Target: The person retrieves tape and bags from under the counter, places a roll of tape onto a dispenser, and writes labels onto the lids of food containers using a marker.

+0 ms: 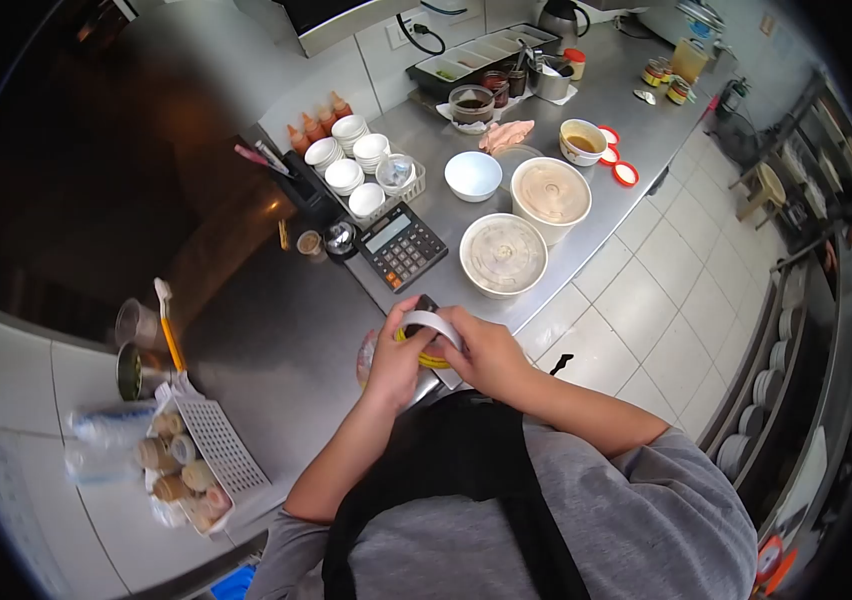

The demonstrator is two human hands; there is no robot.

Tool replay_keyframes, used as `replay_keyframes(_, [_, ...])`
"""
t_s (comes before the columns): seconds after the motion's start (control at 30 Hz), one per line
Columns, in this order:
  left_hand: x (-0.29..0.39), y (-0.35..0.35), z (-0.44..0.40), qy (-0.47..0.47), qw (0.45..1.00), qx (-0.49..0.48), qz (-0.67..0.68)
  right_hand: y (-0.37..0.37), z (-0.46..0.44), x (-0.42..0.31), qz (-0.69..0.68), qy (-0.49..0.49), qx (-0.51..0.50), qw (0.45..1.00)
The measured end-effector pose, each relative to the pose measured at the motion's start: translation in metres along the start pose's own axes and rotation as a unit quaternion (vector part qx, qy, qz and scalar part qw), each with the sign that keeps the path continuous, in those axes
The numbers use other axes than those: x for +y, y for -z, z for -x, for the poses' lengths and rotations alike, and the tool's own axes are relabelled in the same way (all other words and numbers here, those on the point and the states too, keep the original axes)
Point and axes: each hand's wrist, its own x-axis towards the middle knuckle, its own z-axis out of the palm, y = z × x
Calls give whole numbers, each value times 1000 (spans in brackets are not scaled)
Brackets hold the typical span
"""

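Observation:
Both of my hands meet at the counter's near edge, around a roll of tape (430,322) with a white rim and a yellow part below it. My left hand (393,362) grips it from the left, its fingers curled over the side. From the right, my right hand (483,350) holds the same roll, thumb and fingers bent round it. A clear item with coloured marks (366,358) lies beside my left hand. Just beyond the hands is a calculator (404,247), and two lidded white tubs (503,255) (551,192) stand to its right.
A basket of white cups (419,187) stands behind the calculator. Nearby are a light blue bowl (473,176) and a bowl of brown liquid (583,142). At the left, a white basket of jars (231,450) sits near clear cups (137,324). Shelves of dishes (766,385) line the right.

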Motion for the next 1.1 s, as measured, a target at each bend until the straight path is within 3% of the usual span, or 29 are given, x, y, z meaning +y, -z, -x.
replay_keyframes(0.07, [-11,3,-11,21,997,53,46,-13,-7,20,-92,-5,7,996])
replay_keyframes(0.1, [-5,-8,10,111,990,84,21,-14,16,33,-129,-16,11,991])
replay_keyframes(0.17, [-32,-15,-7,117,989,83,19,-5,24,67,-268,-226,-67,934])
replay_keyframes(0.23, [-44,-31,-11,102,989,106,22,-1,35,81,-284,-231,-63,928])
replay_keyframes(0.3, [-48,-40,-10,86,986,142,28,-4,42,90,-384,-275,-62,879])
replay_keyframes(0.43, [-42,-66,16,42,978,188,-76,-1,54,100,-467,-320,-57,822])
replay_keyframes(0.5, [-46,-68,29,24,971,192,-143,0,62,100,-446,-297,-52,843])
replay_keyframes(0.53, [-53,-65,34,-60,945,180,-266,1,67,99,-417,-276,-57,864])
replay_keyframes(0.6, [-64,-54,35,-241,834,123,-480,2,74,96,-392,-263,-38,881])
replay_keyframes(0.63, [-62,-51,33,-244,835,100,-483,3,77,93,-364,-249,-33,897])
replay_keyframes(0.7, [-59,-48,26,-333,771,-16,-542,2,85,89,-351,-276,25,895])
replay_keyframes(0.77, [-61,-52,26,-208,904,-135,-347,-4,94,85,-214,-225,63,948])
replay_keyframes(0.83, [-67,-45,21,-151,929,-203,-272,-16,104,72,-257,-258,113,925])
replay_keyframes(0.9, [-74,-43,25,-78,954,-198,-211,-40,118,72,-419,-249,255,835])
replay_keyframes(0.97, [-79,-55,44,11,982,-162,-99,-43,137,60,-419,-265,309,812])
replay_keyframes(1.03, [-96,-54,51,56,975,-202,-71,-49,159,46,-483,-241,366,758])
replay_keyframes(1.1, [-123,-44,43,197,945,-254,59,-55,179,37,-474,-230,396,752])
